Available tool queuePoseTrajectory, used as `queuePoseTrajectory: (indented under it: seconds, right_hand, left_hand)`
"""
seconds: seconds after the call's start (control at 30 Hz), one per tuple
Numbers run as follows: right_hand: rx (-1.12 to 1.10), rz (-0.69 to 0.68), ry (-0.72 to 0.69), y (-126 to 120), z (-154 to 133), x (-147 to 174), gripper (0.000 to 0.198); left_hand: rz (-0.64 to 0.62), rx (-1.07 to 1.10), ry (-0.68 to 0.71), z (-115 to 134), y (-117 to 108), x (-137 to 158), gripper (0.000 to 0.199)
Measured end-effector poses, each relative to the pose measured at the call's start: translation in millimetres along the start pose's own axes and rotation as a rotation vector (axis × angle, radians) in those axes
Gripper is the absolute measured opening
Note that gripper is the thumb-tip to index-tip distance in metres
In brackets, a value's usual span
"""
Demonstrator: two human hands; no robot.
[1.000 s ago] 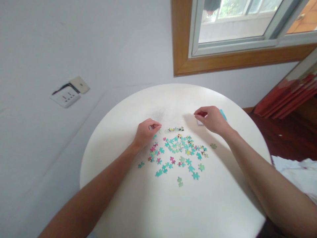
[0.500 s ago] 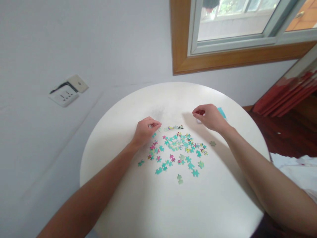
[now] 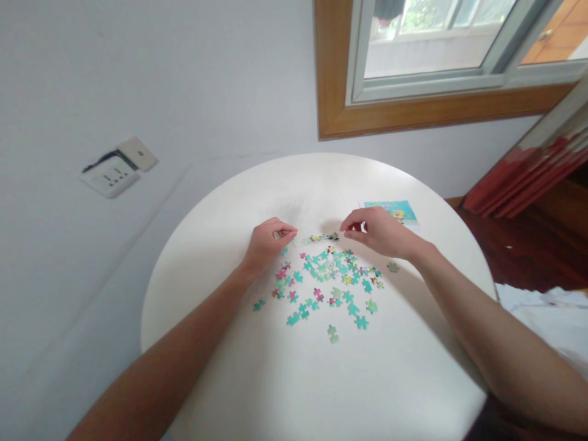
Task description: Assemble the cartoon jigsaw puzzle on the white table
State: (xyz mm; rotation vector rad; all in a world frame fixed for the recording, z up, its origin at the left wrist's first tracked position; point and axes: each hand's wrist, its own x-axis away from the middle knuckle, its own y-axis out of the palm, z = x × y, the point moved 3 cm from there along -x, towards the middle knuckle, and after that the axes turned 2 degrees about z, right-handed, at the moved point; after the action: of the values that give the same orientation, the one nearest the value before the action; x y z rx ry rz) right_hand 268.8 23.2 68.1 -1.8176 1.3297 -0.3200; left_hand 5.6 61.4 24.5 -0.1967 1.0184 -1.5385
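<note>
From my distant station I see the left hand [image 3: 272, 242] with thumb and fingertips together (whether they pinch anything, I cannot tell). My right hand [image 3: 380, 231] has thumb and forefinger slightly apart, just beside one end of a row of puzzle pieces [image 3: 320, 238]; loose pieces [image 3: 318, 294] lie camera-side of both hands' fingertips.

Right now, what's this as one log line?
left hand: pinched, left of puzzle row | right hand: right of row | holding: cannot tell | loose pieces: mostly nearer viewer | picture card: beyond right hand
</note>
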Motion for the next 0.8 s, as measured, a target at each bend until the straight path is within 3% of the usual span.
queuePoseTrajectory:
  seconds: [0.13, 0.3, 0.63, 0.8]
  right_hand:
    - [-0.033, -0.101, -0.083, 5.6, -22.0, 7.1, 0.014]
    - [-0.05, -0.087, -0.087, 10.0, -20.6, 5.7, 0.014]
    - [-0.024, 0.231, 0.119, -4.5, 30.1, -6.8, 0.02]
    - [-0.036, 0.384, 0.145, -12.1, 46.2, -8.7, 0.024]
  left_hand:
    - [0.011, -0.009, -0.006, 0.6, -0.1, 0.9, 0.011]
    - [0.013, -0.003, -0.013, 2.9, 0.1, 2.3, 0.012]
    - [0.012, 0.009, -0.022, 2.9, -1.9, 1.8, 0.014]
    - [0.015, -0.011, -0.016, 2.1, -1.0, 2.6, 0.015]
